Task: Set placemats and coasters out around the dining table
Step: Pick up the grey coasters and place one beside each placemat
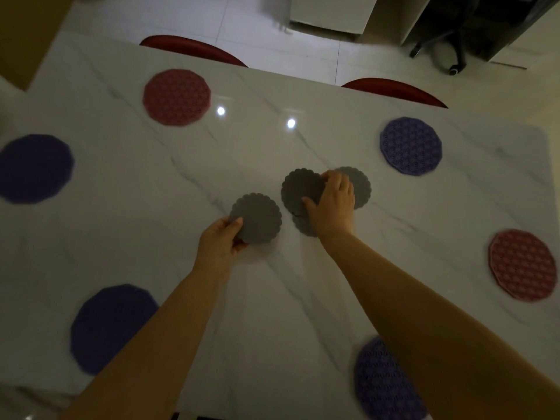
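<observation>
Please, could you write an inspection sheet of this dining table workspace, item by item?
Surface: white marble table, glossy, two lamp reflections.
Job's things: two pink placemats, four purple placemats around the edge; grey coaster pile at the middle.
Clutter: nothing seen.
Hands: left hand holds a single coaster; right hand grips the top coaster of the pile.
Cables: nothing seen.
Surroundings: two red chairs on the far side; office chair base; tiled floor.

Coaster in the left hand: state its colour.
The coaster is plain grey, scalloped edge; head view.
</observation>
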